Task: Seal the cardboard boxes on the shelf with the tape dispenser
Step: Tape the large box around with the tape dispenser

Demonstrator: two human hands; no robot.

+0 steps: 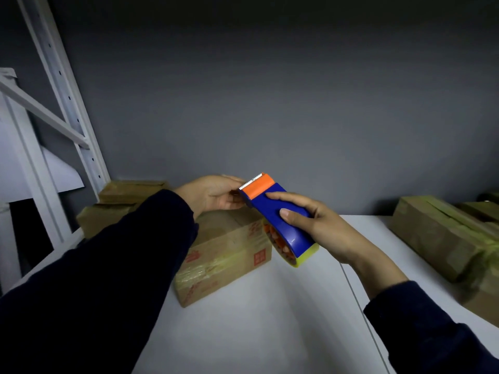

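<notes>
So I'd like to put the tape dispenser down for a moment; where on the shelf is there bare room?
The white shelf is bare in front, between the taped box under the hands and the boxes at the right. The left back corner is crowded with stacked boxes beside the rack upright.

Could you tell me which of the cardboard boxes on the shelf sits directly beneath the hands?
The centre box, printed in red and standing alone right under the tape dispenser. The others are stacked far left or lying far right.
</notes>
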